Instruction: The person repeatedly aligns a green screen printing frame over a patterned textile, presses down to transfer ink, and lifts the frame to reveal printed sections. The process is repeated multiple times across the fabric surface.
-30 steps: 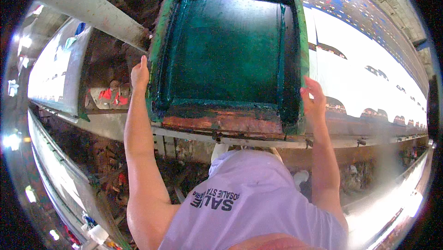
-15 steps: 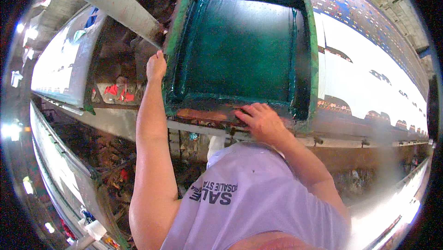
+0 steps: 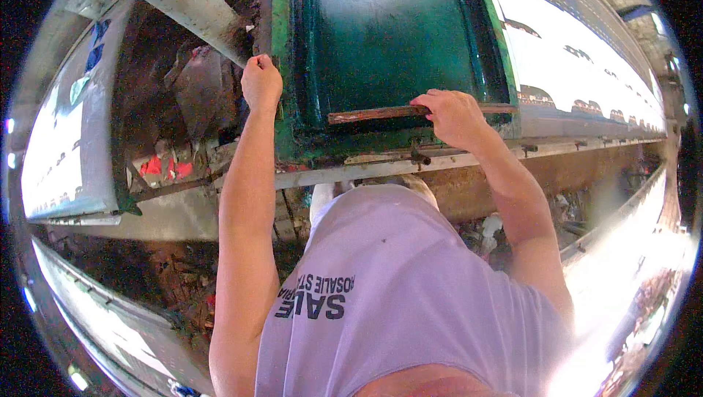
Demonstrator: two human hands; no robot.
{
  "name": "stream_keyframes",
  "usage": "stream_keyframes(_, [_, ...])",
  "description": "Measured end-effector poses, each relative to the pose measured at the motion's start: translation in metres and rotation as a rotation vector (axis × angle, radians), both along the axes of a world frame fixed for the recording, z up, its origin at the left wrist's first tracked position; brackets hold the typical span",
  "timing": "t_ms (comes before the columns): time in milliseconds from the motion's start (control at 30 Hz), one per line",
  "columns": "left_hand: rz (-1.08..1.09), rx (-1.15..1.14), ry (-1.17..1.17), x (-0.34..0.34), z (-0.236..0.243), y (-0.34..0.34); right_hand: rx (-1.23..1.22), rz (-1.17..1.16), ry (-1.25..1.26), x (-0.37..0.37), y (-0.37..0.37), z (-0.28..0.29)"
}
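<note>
The fingers [image 3: 439, 98] of the right hand [image 3: 455, 117] are closing over a brown wooden squeegee bar [image 3: 381, 113], gripping its right portion. The fingers of the left hand [image 3: 261, 82] are clamping the left rail of the green screen frame [image 3: 282, 45]. The bar is lying inside the frame near its near edge, long axis running left to right, parallel to that edge. The frame is resting on the long desk [image 3: 586, 82], its long axis pointing away from the person. Judged step: the bar is being set for a stroke. The next move is calling for even pressure along the mesh [image 3: 388, 31] while the left hand is steadying the frame.
</note>
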State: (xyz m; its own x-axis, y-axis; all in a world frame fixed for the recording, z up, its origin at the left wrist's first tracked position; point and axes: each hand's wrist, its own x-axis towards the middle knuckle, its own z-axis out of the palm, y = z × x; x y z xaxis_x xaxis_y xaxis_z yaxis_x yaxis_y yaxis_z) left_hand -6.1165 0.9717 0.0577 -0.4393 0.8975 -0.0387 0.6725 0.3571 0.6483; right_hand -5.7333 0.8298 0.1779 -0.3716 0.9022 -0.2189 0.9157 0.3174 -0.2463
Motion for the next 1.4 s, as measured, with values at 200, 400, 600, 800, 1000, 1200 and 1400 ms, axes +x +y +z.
stream_keyframes(200, [-0.048, 0.044, -0.030, -0.001, -0.004, -0.002, 0.129, 0.024, 0.013, 0.003, -0.036, -0.019])
stream_keyframes(400, [-0.046, 0.028, -0.055, -0.004, -0.006, -0.005, 0.324, 0.066, 0.063, 0.002, -0.043, -0.049])
stream_keyframes(600, [-0.061, 0.067, -0.005, -0.002, -0.006, -0.004, 0.513, 0.127, 0.097, 0.007, 0.027, -0.076])
stream_keyframes(800, [-0.019, -0.002, 0.005, 0.003, 0.004, -0.005, 0.520, 0.073, 0.071, 0.008, 0.162, -0.088])
stream_keyframes(1000, [0.051, 0.047, 0.062, 0.004, 0.001, -0.011, 0.543, 0.022, 0.001, 0.016, 0.311, -0.099])
stream_keyframes(1200, [0.142, 0.030, 0.027, 0.011, 0.009, -0.007, 0.568, 0.049, -0.032, 0.033, 0.420, -0.104])
stream_keyframes(1400, [0.191, 0.020, 0.041, 0.011, 0.009, -0.007, 0.447, -0.022, -0.032, 0.031, 0.459, -0.070])
